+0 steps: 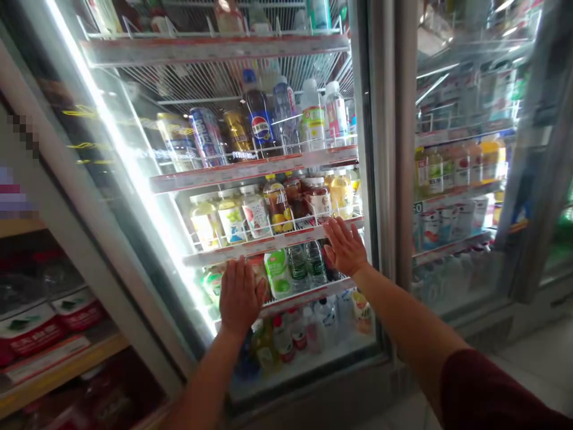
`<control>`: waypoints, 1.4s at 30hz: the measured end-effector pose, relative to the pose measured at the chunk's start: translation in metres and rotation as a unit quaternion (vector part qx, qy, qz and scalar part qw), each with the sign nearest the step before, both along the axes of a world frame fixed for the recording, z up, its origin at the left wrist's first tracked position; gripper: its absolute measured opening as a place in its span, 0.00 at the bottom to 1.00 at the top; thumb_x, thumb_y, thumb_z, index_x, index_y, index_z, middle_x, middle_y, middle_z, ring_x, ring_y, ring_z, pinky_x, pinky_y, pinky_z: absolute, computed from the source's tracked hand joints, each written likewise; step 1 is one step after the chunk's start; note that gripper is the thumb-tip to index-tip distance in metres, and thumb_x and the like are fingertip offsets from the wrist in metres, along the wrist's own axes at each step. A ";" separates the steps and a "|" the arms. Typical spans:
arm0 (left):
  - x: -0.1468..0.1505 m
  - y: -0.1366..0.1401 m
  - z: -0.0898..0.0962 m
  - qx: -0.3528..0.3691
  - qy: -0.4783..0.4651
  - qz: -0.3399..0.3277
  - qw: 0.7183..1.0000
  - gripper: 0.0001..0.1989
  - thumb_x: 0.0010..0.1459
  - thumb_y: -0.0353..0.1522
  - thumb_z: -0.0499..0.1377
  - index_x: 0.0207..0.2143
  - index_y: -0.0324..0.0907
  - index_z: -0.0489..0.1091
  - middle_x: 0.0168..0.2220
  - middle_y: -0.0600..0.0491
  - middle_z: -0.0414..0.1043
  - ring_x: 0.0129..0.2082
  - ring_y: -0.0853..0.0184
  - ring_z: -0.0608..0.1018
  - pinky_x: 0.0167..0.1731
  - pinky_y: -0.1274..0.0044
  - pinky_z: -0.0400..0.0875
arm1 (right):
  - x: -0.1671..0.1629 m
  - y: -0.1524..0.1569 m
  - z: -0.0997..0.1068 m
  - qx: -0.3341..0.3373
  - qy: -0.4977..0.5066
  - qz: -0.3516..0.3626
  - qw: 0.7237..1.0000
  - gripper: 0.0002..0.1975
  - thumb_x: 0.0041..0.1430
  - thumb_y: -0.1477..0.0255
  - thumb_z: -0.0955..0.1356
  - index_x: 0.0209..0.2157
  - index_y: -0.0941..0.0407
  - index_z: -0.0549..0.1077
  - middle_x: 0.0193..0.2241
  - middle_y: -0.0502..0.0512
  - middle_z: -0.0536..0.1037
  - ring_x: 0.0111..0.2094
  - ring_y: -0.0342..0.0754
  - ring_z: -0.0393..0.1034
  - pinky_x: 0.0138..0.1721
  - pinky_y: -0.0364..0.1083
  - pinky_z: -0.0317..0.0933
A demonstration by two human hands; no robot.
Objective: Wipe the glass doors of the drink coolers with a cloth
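Observation:
Both my hands are raised in front of a lit drinks fridge, palms toward the shelves. My left hand (pixel 242 294) has its fingers stretched upward and holds nothing; it covers part of the shelf with a green-and-white pack (pixel 278 272) and clear water bottles (pixel 315 263). Higher and to the right, my right hand (pixel 345 246) is also flat, fingers extended, near the right end of a shelf rail (pixel 268 241). Bottled teas and juices (pixel 277 206) stand on that shelf. I cannot tell whether either hand touches the glass or the rail.
A cola bottle (pixel 259 119) and cans (pixel 206 136) stand on the shelf above. Smaller bottles (pixel 283 339) line the fridge bottom. A metal door frame (pixel 394 179) divides it from a second drinks fridge (pixel 461 167). Red-and-white packs (pixel 36 328) sit on a shelf at left.

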State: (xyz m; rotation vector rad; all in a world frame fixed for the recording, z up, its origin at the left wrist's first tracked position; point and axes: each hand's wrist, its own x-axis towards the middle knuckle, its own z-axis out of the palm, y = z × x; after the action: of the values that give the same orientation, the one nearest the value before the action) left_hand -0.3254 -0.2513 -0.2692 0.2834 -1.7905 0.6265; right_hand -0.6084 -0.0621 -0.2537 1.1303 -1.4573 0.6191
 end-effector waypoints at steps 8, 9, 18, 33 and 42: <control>0.050 -0.035 0.114 0.090 0.084 0.069 0.990 0.38 0.73 0.37 0.50 0.76 0.21 0.45 0.77 0.25 0.43 0.79 0.40 0.47 0.77 0.47 0.48 | -0.002 0.001 -0.002 0.010 -0.016 0.011 1.000 0.33 0.76 0.66 0.61 0.78 0.53 0.53 0.73 0.62 0.67 0.76 0.58 0.59 0.78 0.61 0.40; 0.055 -0.036 0.096 0.096 0.083 0.071 0.989 0.39 0.73 0.38 0.51 0.77 0.23 0.45 0.77 0.25 0.42 0.79 0.40 0.47 0.76 0.46 0.49 | -0.002 0.001 -0.002 0.016 -0.024 0.013 1.000 0.33 0.76 0.66 0.61 0.78 0.53 0.53 0.73 0.62 0.67 0.76 0.58 0.58 0.78 0.61 0.39; 0.091 -0.041 -0.082 0.132 0.036 0.036 0.990 0.41 0.71 0.36 0.54 0.79 0.30 0.42 0.77 0.24 0.41 0.79 0.37 0.44 0.72 0.37 0.51 | 0.001 0.001 -0.001 0.049 -0.065 0.004 0.997 0.32 0.76 0.65 0.60 0.77 0.52 0.56 0.75 0.59 0.64 0.78 0.57 0.53 0.78 0.62 0.39; 0.015 0.007 -0.056 -0.002 -0.091 -0.020 0.996 0.41 0.70 0.29 0.56 0.80 0.40 0.42 0.76 0.33 0.52 0.78 0.47 0.51 0.75 0.49 0.55 | 0.000 -0.001 0.000 0.034 -0.043 0.003 0.998 0.31 0.76 0.65 0.61 0.76 0.53 0.58 0.74 0.61 0.66 0.77 0.57 0.55 0.78 0.61 0.40; -0.010 -0.015 0.103 0.062 0.064 -0.074 0.993 0.37 0.73 0.39 0.57 0.75 0.30 0.50 0.80 0.31 0.32 0.80 0.42 0.39 0.77 0.48 0.47 | 0.000 0.000 0.002 0.042 -0.044 -0.011 0.998 0.32 0.76 0.65 0.60 0.77 0.52 0.55 0.74 0.59 0.65 0.77 0.56 0.54 0.78 0.61 0.41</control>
State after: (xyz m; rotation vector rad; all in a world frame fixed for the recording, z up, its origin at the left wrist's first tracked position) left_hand -0.3354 -0.2665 -0.1658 0.2662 -1.7111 0.3847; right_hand -0.6080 -0.0625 -0.2519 1.1631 -1.5813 0.6021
